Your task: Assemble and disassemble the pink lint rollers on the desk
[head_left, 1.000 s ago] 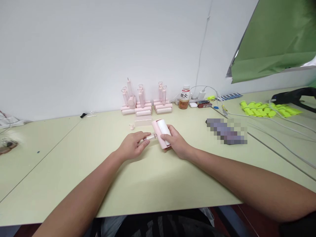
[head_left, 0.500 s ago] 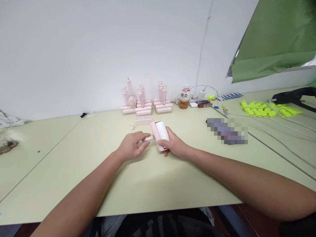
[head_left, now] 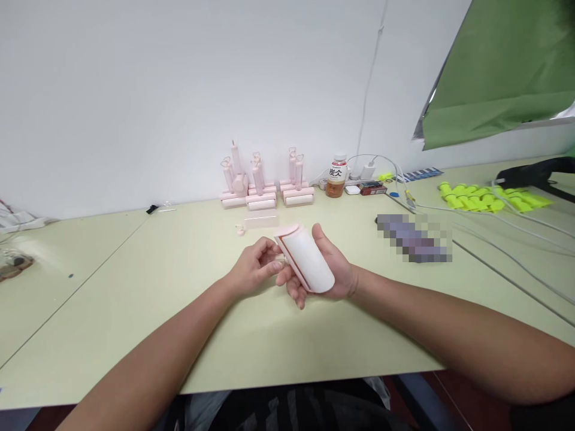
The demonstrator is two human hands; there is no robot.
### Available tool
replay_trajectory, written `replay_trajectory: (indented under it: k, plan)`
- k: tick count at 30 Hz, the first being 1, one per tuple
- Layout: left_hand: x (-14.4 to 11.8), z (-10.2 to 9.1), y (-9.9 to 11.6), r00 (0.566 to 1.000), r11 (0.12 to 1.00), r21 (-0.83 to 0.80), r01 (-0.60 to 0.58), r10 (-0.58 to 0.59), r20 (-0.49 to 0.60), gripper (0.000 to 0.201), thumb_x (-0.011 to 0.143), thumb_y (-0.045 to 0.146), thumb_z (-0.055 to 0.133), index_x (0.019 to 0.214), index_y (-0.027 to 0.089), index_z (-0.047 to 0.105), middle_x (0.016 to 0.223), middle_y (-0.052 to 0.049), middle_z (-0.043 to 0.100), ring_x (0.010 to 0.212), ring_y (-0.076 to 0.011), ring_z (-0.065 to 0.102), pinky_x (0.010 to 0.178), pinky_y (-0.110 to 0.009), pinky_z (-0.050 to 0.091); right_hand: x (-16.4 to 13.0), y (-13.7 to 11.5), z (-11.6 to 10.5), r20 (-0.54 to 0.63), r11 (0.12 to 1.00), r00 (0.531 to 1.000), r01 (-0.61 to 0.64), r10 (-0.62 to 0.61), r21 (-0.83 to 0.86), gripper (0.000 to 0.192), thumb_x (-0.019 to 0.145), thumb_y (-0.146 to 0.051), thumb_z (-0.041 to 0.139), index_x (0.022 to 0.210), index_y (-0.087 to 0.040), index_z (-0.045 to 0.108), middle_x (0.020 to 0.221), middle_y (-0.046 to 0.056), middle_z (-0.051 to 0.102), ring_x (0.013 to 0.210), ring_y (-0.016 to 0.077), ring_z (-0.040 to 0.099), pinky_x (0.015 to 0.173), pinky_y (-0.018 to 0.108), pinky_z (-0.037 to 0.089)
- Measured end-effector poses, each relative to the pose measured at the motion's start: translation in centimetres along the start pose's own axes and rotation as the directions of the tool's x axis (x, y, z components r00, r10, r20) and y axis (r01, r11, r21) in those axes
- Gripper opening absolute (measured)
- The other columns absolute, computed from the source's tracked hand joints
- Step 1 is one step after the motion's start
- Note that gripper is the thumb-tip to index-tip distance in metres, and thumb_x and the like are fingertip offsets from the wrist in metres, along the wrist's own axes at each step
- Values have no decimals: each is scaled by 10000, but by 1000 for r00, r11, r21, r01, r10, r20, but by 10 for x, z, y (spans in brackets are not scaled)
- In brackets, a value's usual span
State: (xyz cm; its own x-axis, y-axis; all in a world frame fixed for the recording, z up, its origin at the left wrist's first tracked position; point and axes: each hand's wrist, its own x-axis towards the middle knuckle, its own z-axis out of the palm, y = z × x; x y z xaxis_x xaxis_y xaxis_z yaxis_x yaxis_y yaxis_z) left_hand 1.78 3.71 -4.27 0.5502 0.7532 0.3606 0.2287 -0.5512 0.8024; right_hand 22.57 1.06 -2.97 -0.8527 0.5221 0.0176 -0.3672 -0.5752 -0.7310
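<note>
My right hand [head_left: 335, 272] cradles a pink lint roller head with a white roll [head_left: 305, 258], lifted off the pale green table [head_left: 148, 281] and tilted toward me. My left hand [head_left: 251, 274] pinches a small clear handle piece [head_left: 281, 258] at the roller's left side; most of it is hidden by my fingers. Just behind, a clear flat cover [head_left: 260, 221] and a tiny pink part [head_left: 239, 229] lie on the table.
Several assembled pink rollers [head_left: 263, 185] stand against the wall. A drink bottle [head_left: 335, 176], chargers and cables [head_left: 449, 209], yellow-green items [head_left: 489, 199], a black tool [head_left: 534, 173] and a green sheet [head_left: 498, 66] fill the right side. A blurred patch [head_left: 413, 238] lies right of my hands.
My right hand has lifted the roller head off the table and turned it so the white roll faces me. My left hand followed, still at the handle piece.
</note>
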Motion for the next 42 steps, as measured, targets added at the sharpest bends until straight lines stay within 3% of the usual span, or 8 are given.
replay_trajectory:
  k: [3,8,13,17,20,25,28,42]
  plan:
    - [7,-17,-11,990,917,396,-52,98,-97,452,939,542,398,1181,191,549,1206,-119,593,1137,-251,525,995,-419,412,3,2,-3,-98,996,993,67,-73,-61,876,824,-827,45,1093,-176,566,935,145,731,775,257,695,701,409,525]
    - [16,-54,-44,950,606,739,295,-105,-294,488,938,380,394,1379,187,480,1571,-126,280,1411,-371,249,1100,-576,275,8,10,-13,-237,868,900,239,-366,-434,662,897,-731,316,973,-170,660,881,89,719,806,211,659,771,361,495]
    - [17,-60,-53,939,657,671,344,-229,-257,492,866,282,472,1335,149,540,1423,-163,475,1295,-385,414,1050,-556,346,3,11,-17,-20,335,732,287,-681,-897,403,923,-523,516,993,-183,719,1017,89,681,1003,228,620,930,393,451]
    - [18,-56,-45,932,726,585,360,-249,-264,304,815,259,523,1040,142,691,1018,-128,658,928,-280,614,872,-430,478,1,9,-15,192,-83,639,197,-745,-977,202,901,-304,584,999,-202,728,1051,112,633,1056,240,604,893,402,481]
    - [17,-51,-36,917,787,481,386,-272,-292,286,847,335,511,983,151,683,807,-63,654,713,-197,601,700,-345,498,1,6,-10,259,-268,617,81,-743,-960,154,855,-204,588,881,-195,740,1040,115,593,989,235,602,851,410,485]
    - [14,-33,-1,881,942,-112,316,-335,-335,335,824,420,592,1003,141,642,672,-3,593,512,-99,465,486,-249,406,-1,4,2,335,-412,654,40,-679,-911,163,797,-165,577,679,-173,690,879,76,544,774,176,562,717,349,448]
    - [11,-24,22,865,876,-447,183,-360,-351,337,715,376,741,946,147,652,666,7,588,508,-82,456,443,-220,358,-1,5,4,371,-491,720,47,-587,-870,265,812,-188,570,549,-164,593,808,54,557,726,151,557,708,334,397]
    - [2,-14,37,944,900,-409,148,-252,-213,287,787,396,703,964,180,636,700,20,542,482,-46,363,433,-200,294,-4,3,6,245,-431,905,78,-347,-899,288,813,-191,554,526,-165,555,783,48,617,668,128,539,703,309,358]
